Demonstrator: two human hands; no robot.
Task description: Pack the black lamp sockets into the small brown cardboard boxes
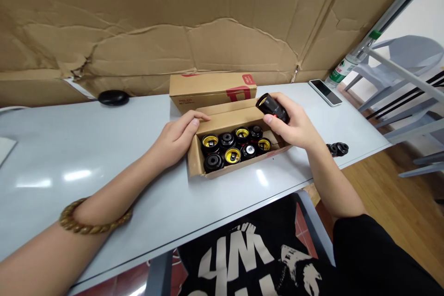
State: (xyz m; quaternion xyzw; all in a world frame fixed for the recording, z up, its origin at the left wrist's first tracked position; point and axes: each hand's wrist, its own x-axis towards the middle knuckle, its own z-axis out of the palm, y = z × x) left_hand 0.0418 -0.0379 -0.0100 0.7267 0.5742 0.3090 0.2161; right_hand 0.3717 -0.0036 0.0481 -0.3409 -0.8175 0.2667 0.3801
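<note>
My right hand is closed around a black flashlight, a short cylinder with a red spot on its side, tilted over the right end of an open cardboard box. My left hand grips the box's left rear corner, index finger stretched along the back flap. Two rows of black flashlights stand upright in the box. Some show yellow threaded rings at the top, others black ends. The box's right end, below my right hand, is partly hidden.
Behind stands a closed cardboard box with red print. A phone and a water bottle are at the right rear. Small black parts lie near the right edge. A black oval object sits at the left rear, before a cardboard wall.
</note>
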